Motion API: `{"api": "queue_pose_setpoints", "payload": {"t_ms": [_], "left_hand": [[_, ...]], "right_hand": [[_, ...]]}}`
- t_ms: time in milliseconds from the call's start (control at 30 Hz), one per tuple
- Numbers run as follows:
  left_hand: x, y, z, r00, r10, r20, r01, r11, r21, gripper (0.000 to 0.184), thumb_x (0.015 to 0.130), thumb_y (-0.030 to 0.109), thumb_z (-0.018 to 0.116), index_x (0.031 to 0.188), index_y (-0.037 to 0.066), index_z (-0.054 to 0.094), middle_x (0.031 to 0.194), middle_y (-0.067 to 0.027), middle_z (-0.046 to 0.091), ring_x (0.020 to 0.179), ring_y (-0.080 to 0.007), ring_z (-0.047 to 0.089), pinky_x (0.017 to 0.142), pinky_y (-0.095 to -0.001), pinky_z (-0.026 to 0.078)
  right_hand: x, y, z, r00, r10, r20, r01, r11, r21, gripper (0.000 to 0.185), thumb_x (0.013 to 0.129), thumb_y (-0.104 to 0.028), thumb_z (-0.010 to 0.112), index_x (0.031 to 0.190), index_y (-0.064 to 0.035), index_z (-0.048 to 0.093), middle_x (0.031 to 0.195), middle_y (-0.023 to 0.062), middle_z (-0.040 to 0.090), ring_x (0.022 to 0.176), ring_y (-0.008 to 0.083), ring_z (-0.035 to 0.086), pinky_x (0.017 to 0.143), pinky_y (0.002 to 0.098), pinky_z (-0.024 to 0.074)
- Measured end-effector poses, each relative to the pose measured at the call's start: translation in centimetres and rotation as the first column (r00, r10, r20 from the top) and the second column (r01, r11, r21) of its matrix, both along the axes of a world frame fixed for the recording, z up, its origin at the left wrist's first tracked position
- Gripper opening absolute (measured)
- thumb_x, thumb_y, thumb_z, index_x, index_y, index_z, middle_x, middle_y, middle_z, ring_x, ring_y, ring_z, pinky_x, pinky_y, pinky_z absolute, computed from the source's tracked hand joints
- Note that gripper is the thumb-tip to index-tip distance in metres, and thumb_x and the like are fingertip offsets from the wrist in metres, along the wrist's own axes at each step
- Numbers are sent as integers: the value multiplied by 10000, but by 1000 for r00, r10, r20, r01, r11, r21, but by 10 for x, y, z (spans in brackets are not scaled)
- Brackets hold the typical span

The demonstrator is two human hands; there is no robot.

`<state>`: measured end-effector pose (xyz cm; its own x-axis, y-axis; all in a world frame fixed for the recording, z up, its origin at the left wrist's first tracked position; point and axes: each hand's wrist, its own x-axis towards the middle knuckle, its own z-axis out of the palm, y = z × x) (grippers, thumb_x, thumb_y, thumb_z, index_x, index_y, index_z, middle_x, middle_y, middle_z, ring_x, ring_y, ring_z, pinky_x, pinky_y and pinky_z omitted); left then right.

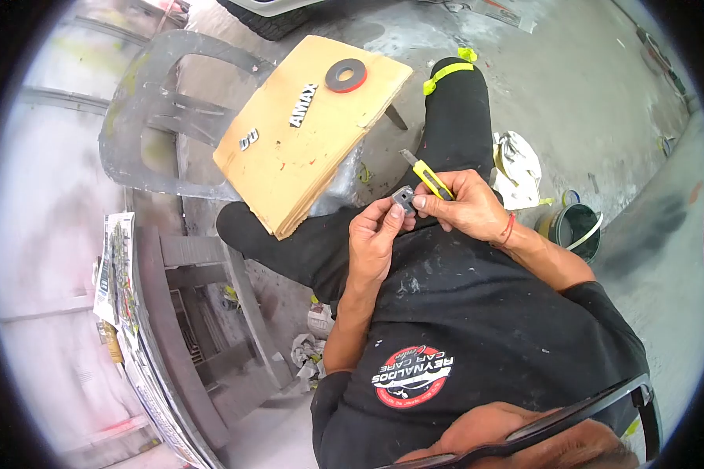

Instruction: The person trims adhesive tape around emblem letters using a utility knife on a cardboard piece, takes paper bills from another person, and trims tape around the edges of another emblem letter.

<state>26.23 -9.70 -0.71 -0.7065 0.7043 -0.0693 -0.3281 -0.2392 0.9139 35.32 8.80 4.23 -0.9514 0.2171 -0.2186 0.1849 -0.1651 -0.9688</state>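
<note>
My left hand point(377, 234) pinches a small grey piece point(404, 198) between thumb and fingers, above my lap. The thumb and fingertips of my right hand point(473, 205) meet at the piece's other side. A yellow box cutter point(431, 179) is also held in my right hand, its blade pointing up and left, away from the piece. Beyond my hands, a cardboard stack point(328, 117) rests on a grey plastic chair point(129, 148). On the cardboard lie silver AMAX letters point(303, 106), two smaller letters point(249, 140) and a roll of black tape with a red edge point(346, 76).
A bucket point(576, 231) stands on the floor to the right, near a white cloth point(516, 169). A grey wooden frame point(203, 313) and stacked newspapers point(125, 289) are at the left. Crumpled paper point(308, 353) lies beside my left elbow. A vehicle tyre point(264, 21) shows at the top.
</note>
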Motion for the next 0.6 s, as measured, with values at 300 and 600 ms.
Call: {"api": "queue_pose_setpoints", "payload": {"t_ms": [300,600], "left_hand": [[-3,2,0,999,-37,27,36,999,37,203,1069,157,601,1178,-6,654,1029,-81,731,885,-146,678,824,-310,548],[5,4,4,1000,30,-3,-30,995,97,252,1007,31,671,1242,-47,622,1117,-125,738,975,-154,704,886,-292,579]], "right_hand": [[-1,0,1,1000,-6,-4,6,1000,10,201,986,-207,713,961,-8,717,718,-18,645,557,49,520,496,237,412],[-4,6,-13,997,70,24,-63,973,-224,166,1001,-184,692,983,-19,707,791,13,675,548,59,533,482,220,402]]}}
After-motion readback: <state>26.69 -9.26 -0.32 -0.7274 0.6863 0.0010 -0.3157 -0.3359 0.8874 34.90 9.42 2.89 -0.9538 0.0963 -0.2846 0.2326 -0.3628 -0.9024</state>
